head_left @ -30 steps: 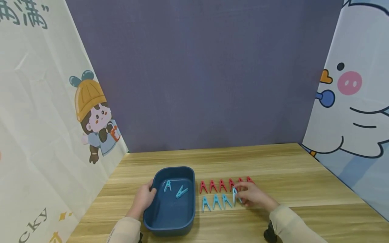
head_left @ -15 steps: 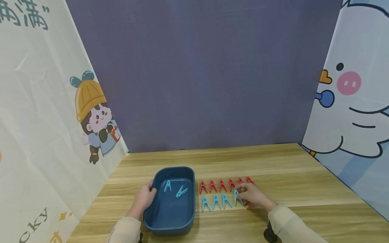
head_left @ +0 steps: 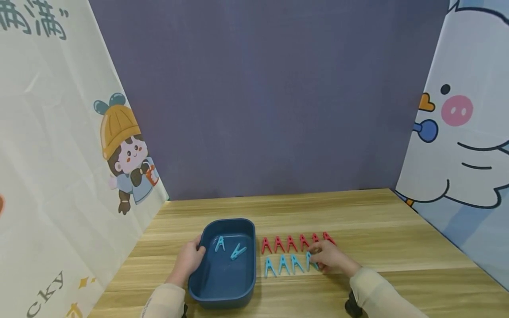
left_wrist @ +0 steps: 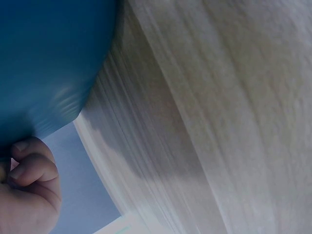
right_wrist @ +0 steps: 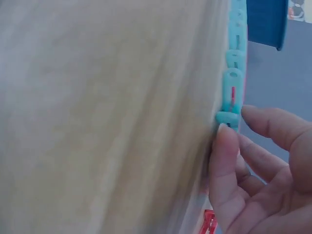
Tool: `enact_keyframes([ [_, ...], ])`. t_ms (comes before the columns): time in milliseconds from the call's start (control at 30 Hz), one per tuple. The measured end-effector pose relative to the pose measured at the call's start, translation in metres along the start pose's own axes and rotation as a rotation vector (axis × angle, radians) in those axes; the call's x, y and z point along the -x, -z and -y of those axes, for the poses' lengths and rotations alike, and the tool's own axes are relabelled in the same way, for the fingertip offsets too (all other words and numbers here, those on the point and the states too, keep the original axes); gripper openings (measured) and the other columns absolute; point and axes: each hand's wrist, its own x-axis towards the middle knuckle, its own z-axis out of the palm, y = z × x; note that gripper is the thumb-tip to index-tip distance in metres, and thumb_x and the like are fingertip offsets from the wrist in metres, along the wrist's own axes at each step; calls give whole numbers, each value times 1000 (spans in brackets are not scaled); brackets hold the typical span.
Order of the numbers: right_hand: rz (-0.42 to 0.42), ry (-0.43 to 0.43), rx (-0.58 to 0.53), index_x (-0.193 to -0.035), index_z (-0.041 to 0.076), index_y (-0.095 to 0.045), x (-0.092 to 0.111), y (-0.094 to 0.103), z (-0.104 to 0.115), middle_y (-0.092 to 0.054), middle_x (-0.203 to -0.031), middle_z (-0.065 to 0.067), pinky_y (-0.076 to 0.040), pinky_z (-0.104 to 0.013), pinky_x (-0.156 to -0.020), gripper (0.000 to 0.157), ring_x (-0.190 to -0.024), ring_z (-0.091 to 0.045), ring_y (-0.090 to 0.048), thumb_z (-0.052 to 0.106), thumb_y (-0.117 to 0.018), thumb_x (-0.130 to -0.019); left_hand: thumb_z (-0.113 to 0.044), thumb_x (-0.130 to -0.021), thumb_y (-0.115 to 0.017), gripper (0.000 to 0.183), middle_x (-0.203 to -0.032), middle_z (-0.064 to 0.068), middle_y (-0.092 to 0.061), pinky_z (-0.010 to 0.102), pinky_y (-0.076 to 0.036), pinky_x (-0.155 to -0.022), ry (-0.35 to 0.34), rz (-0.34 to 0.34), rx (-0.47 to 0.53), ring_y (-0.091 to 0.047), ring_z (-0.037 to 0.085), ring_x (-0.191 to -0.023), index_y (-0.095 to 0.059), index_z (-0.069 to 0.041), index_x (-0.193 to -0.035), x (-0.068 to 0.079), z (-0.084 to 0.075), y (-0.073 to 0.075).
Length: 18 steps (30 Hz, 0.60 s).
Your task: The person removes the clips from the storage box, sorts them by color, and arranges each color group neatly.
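My left hand (head_left: 188, 263) grips the left rim of a dark blue plastic bin (head_left: 224, 280); its curled fingers (left_wrist: 36, 168) show against the bin wall in the left wrist view. Inside lie two light blue clothespins, one clothespin (head_left: 221, 239) near the far end and another clothespin (head_left: 236, 253) slanted beside it. Right of the bin, light blue clothespins stand in a row on the table. My right hand (head_left: 333, 258) pinches the rightmost blue clothespin (right_wrist: 232, 90) between thumb and finger, its legs down at the table.
Behind the blue row runs a row of several red clothespins (head_left: 290, 238), the right ones close to my right hand. The wooden table (head_left: 397, 247) ends at a grey-purple back panel (head_left: 270, 110). Printed cartoon panels stand left and right.
The rightmost blue clothespin has shifted slightly right and is set down in line with the row, my right hand still at it. My left hand and the bin stay put.
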Motion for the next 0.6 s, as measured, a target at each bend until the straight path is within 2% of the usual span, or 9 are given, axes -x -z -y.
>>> enact_keyframes([
  [300, 88, 85, -91, -120, -14, -46, -4, 14, 8, -52, -68, -8, -42, -22, -41, 40, -46, -11, -45, 7, -57, -88, -6, -91, -45, 46, -129, 28, -45, 54, -41, -90, 4, 4, 6, -48, 41, -114, -39, 8, -134, 1, 0, 1],
  [500, 79, 77, -113, -127, -10, -42, -10, 17, 25, -54, -74, -14, -48, -30, -45, 45, -49, -13, -46, 12, -55, -90, -7, -91, -45, 46, -130, 28, -45, 54, -38, -94, 13, -5, -5, -42, 42, -119, -39, 8, -134, 0, -2, 0],
  [600, 91, 73, -124, -129, -7, -41, -14, 16, 37, -57, -78, -18, -47, -32, -47, 48, -48, -13, -43, 16, -56, -90, -7, -91, -45, 46, -130, 27, -45, 54, -37, -95, 14, -12, 5, -42, 42, -119, -40, 7, -134, 0, -2, 0],
])
